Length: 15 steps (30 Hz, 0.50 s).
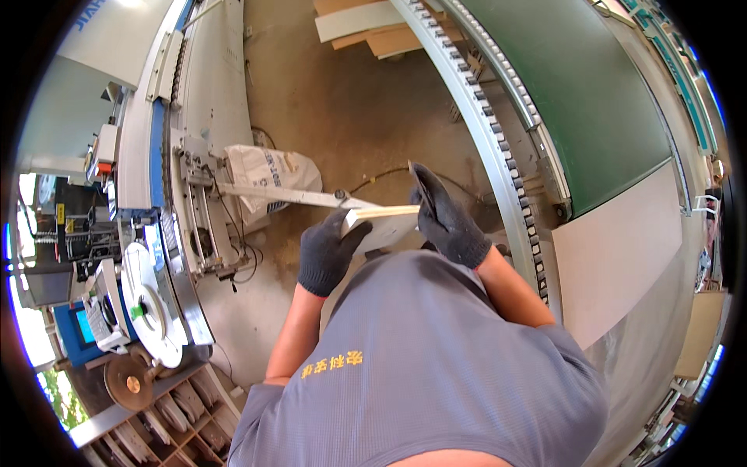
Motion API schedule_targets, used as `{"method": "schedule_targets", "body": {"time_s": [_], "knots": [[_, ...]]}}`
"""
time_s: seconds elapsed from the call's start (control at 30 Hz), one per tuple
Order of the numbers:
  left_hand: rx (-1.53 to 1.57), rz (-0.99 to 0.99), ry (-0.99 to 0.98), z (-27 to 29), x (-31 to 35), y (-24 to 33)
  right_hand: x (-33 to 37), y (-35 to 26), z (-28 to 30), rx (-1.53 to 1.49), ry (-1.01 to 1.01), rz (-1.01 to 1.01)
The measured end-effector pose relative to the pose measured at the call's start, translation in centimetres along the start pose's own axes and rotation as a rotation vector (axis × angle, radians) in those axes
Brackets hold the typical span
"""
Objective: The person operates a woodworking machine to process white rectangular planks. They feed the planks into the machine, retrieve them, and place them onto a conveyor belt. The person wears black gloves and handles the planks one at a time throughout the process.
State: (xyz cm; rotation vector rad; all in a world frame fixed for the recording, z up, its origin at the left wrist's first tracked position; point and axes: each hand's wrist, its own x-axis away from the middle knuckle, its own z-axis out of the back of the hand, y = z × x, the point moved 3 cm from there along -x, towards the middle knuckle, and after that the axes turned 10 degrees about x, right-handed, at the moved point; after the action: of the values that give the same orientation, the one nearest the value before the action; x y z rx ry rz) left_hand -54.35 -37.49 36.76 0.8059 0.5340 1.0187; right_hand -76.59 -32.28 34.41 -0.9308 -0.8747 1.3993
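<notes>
In front of my body is a small board (389,226) with a pale grey-white face and light yellowish edges. My left hand (331,247), in a dark knitted glove, closes round its left end, the thumb lying over the face. At the board's right end is my right hand (450,222), gloved alike. Its fingers stretch up past the board's edge and the palm side is against that end; part of the contact is hidden.
To the left runs a long machine with a projecting metal arm (288,194) and a white sack (272,175) beside it. On the right, a roller rail (498,132) borders a green conveyor belt (576,86) and a pale panel (622,249). Boards (366,27) lie on the floor ahead.
</notes>
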Motion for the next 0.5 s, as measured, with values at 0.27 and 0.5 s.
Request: {"method": "schedule_targets", "body": {"time_s": [0.27,0.5], "knots": [[0.075,0.042,-0.032,-4.4,-1.8,4.2,-0.1,0.7,2.8,0.190,-0.311,0.237],[0.068,0.045,-0.026,-7.5,-2.5,6.6,-0.2,3.4,6.1,-0.002,-0.389,0.322]]}}
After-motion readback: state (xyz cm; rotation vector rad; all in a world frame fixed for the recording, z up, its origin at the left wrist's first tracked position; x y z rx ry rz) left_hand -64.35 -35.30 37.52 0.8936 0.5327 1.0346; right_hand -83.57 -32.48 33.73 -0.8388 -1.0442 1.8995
